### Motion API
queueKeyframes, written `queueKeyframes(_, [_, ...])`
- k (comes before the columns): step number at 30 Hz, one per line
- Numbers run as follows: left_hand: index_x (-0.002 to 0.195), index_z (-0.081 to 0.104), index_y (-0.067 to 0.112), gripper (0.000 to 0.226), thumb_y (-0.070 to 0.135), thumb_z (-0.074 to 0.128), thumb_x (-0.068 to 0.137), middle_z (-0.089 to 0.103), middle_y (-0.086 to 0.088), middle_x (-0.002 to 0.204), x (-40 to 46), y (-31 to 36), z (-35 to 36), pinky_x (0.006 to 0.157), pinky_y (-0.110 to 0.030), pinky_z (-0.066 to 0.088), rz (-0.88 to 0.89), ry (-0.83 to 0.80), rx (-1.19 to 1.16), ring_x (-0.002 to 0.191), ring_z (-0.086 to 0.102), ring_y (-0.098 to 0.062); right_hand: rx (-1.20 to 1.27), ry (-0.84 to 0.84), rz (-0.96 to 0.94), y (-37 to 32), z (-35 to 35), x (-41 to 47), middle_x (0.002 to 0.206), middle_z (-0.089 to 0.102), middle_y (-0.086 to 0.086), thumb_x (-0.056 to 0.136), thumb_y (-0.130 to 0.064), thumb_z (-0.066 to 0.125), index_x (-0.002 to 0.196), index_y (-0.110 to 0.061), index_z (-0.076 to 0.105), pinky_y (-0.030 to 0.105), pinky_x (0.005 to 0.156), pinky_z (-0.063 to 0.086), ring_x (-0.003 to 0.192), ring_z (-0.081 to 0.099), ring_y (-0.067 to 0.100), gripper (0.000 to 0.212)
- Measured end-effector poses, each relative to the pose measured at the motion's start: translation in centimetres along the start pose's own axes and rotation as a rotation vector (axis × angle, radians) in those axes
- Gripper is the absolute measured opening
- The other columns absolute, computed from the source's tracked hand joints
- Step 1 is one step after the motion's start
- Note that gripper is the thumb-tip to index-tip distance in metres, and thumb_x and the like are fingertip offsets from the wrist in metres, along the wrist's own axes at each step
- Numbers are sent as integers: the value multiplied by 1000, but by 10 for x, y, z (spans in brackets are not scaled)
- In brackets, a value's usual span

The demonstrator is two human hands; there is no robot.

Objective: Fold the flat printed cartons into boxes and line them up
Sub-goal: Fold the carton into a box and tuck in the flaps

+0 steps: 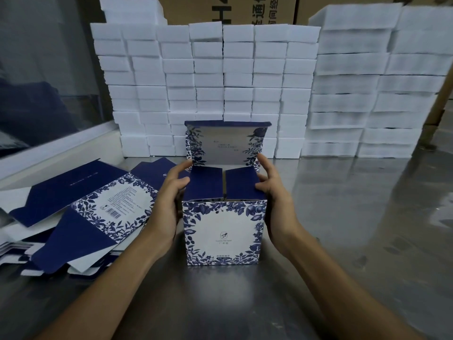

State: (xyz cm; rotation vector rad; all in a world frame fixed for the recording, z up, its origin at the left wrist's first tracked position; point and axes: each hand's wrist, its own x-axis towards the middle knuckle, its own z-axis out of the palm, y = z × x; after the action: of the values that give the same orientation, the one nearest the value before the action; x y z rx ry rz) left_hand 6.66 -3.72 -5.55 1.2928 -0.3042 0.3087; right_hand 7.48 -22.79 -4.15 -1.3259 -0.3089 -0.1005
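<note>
A white carton with blue floral print [221, 233] stands upright on the steel table [343, 217] in front of me. Its lid panel stands up at the back, and the two dark blue side flaps are folded inward over the opening. My left hand [168, 200] grips the carton's left side with the thumb on the left flap. My right hand [274, 192] grips the right side, fingers on the right flap and the lid's lower corner. A pile of flat printed cartons [81, 212] lies to the left.
Stacks of white foam blocks [210, 77] form a wall along the back of the table, with taller stacks [367, 94] at the right. Brown shipping cartons [232, 8] stand behind them. A white ledge [56, 148] borders the left side.
</note>
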Motion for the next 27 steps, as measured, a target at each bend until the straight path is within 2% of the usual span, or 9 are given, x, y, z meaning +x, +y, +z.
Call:
queueKeyframes(3, [122, 64, 39, 41, 30, 46, 86, 67, 12, 123, 0, -1, -1, 78, -22, 55, 1, 15, 30, 111, 65, -9, -4, 2, 10, -1, 0, -1, 143, 53, 7, 68, -27, 48, 117, -49, 57, 57, 114, 36, 130, 54, 30, 54])
queueKeyframes(6, [122, 61, 47, 43, 47, 54, 80, 56, 14, 138, -2, 0, 2, 109, -42, 40, 6, 46, 119, 131, 49, -12, 23, 12, 18, 0, 2, -1, 146, 51, 4, 75, -31, 51, 124, -45, 56, 53, 116, 36, 135, 50, 25, 51])
queueKeyframes(9, [118, 60, 54, 43, 56, 56, 75, 53, 17, 141, -3, 2, 6, 115, -43, 32, 13, 76, 180, 134, 45, -8, -102, 169, -39, 3, 2, -2, 130, 62, 4, 96, -42, 58, 120, -37, 58, 46, 107, 46, 121, 61, 22, 25])
queueKeyframes(10, [117, 59, 56, 40, 55, 56, 77, 53, 20, 138, -3, 2, 7, 113, -40, 34, 18, 91, 208, 131, 47, -3, -128, 237, -72, 3, 1, -2, 120, 65, 5, 99, -46, 57, 114, -31, 60, 43, 101, 50, 112, 64, 22, 22])
queueKeyframes(13, [114, 54, 61, 27, 50, 51, 90, 53, 37, 119, -4, 3, 8, 97, -28, 40, 46, 129, 303, 108, 49, 21, -149, 359, -185, 4, -2, -3, 90, 70, 1, 87, -65, 47, 92, -19, 64, 35, 78, 53, 84, 65, 16, 49])
queueKeyframes(16, [114, 53, 56, 22, 47, 51, 94, 58, 18, 119, -4, 3, 9, 99, -34, 43, 52, 172, 326, 111, 55, 5, -121, 321, -226, 5, -2, -5, 82, 72, -1, 93, -66, 45, 87, -16, 69, 24, 70, 51, 79, 66, 11, 56])
queueKeyframes(19, [110, 53, 46, 23, 53, 59, 89, 61, -6, 115, -3, 4, 11, 94, -44, 48, 55, 245, 305, 107, 61, -23, -197, 267, -300, 8, -5, -5, 83, 70, -10, 92, -54, 55, 96, -20, 66, 16, 67, 47, 77, 60, 1, 36])
queueKeyframes(23, [100, 58, 36, 33, 60, 55, 78, 63, 2, 99, -6, 6, 12, 76, -28, 49, 65, 282, 341, 91, 60, -13, -162, 294, -256, 12, -5, -4, 89, 66, 0, 79, -55, 63, 105, -21, 54, 22, 72, 47, 76, 58, 7, 43])
queueKeyframes(27, [95, 65, 20, 35, 42, 38, 103, 71, 3, 82, -3, 5, 10, 69, -22, 54, -6, 309, 231, 77, 65, -7, -263, 418, -289, 10, -8, 1, 82, 59, -6, 91, -45, 64, 83, -21, 53, 19, 68, 44, 72, 53, 5, 27])
